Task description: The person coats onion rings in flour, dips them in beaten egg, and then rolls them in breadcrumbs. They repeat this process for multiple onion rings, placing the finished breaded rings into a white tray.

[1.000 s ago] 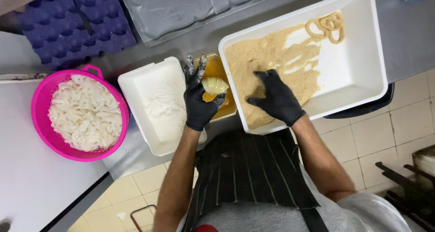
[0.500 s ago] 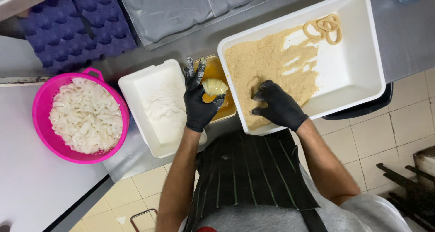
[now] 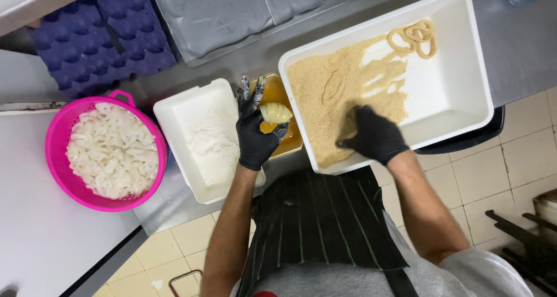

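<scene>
Standing at a grey steel counter [image 3: 510, 47] above pale floor tiles [image 3: 476, 187].
Black-gloved left hand [image 3: 257, 130] pinches a wet pale squid ring [image 3: 275, 112] in its fingertips; black-gloved right hand [image 3: 374, 136] presses curled fingers into brown crumbs [image 3: 325, 100].

steel counter [image 3: 510, 47], beige tiled floor [image 3: 481, 175], white surface [image 3: 35, 239] left.

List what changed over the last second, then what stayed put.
The right hand slid toward the near edge of the crumb tray. The left hand kept holding the wet ring above the egg tub. Pink colander, flour tub unchanged.
</scene>
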